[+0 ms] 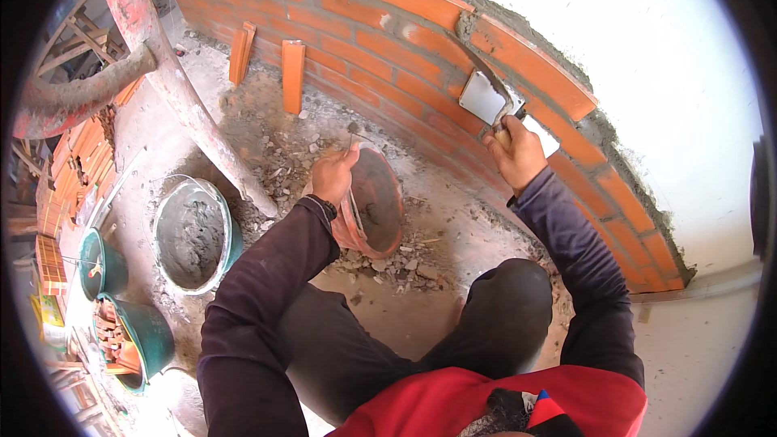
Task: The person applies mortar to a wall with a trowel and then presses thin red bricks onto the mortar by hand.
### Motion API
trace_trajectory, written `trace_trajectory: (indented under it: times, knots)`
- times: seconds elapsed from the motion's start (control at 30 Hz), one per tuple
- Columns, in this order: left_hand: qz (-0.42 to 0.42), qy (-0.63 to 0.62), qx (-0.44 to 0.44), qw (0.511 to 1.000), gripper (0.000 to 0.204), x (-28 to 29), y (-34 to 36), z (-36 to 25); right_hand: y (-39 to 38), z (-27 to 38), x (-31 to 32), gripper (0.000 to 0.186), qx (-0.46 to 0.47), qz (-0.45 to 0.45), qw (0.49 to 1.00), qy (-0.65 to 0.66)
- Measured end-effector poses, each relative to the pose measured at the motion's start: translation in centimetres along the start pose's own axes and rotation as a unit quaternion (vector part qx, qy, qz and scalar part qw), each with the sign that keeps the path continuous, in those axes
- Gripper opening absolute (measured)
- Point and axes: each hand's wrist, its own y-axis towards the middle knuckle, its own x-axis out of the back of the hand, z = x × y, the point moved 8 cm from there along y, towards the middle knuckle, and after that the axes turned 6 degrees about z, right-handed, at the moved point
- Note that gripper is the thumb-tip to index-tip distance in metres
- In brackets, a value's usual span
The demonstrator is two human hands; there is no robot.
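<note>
My left hand [334, 176] is closed on the rim of a tilted orange-red bucket [392, 194], which has a little grey mortar inside. The fingers of my right hand [520, 155] wrap round the handle of a trowel [490, 74]. Its narrow, dark blade lies against the upper part of a brick wall [388, 50]. The blade's tip reaches a mortar-filled joint [465, 26] between two bricks in the top course. Behind the trowel, a white square plate [479, 100] shows on the wall, partly covered by the blade and my hand.
Two loose bricks lean near the wall's foot, one of them upright [293, 77]. Left of me stand a green bucket of mortar [193, 236], a smaller green bucket [104, 263] and one with brick pieces [133, 344]. A mortar-stained post [174, 85] slants nearby. Rubble [417, 269] litters the floor.
</note>
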Motion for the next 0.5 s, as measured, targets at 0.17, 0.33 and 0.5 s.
trace_trajectory:
  times: [0.17,0.33,0.5]
  knots:
    - [-0.004,-0.024,0.042,0.999,0.049,-0.3,-0.2,-0.1,0.4,0.4,0.9,0.028,-0.005,-0.041,0.998,-0.053]
    - [0.01,-0.024,0.086,0.996,0.051,-0.3,-0.5,-0.4,0.1,-1.0,1.0,0.028,-0.068,-0.023,0.99,0.123]
    - [0.006,-0.043,0.081,0.996,0.057,-0.1,-0.2,1.2,-0.2,0.5,2.1,0.027,-0.134,0.012,0.971,0.198]
